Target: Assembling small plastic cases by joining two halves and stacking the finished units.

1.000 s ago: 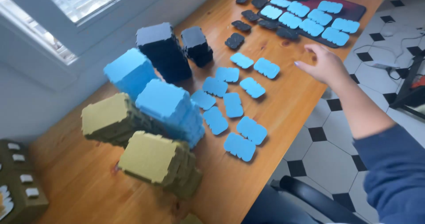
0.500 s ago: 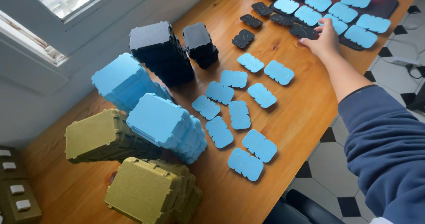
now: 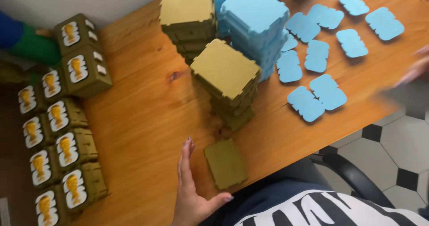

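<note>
Left hand flat on the wooden surface beside a single olive foam tile.

The left hand (image 3: 190, 190) lies palm down on the surface (image 3: 143, 118), its grip spread fully open and holding nothing; the olive tile (image 3: 225, 162) lies flat just to the right of its fingers (image 3: 185, 156), close to them, though whether the thumb touches it I cannot tell. Just beyond the tile stands a stack of olive tiles (image 3: 227, 80), with a second olive stack (image 3: 187, 18) and a light blue stack (image 3: 255, 22) farther off. Loose blue tiles (image 3: 317, 96) lie scattered well to the right of the hand. To its left, a row of olive boxes with yellow-and-white labels (image 3: 67, 150) stands along the surface's edge. The right hand (image 3: 418, 69) is a blur at the frame's right edge; its grip cannot be told.
</note>
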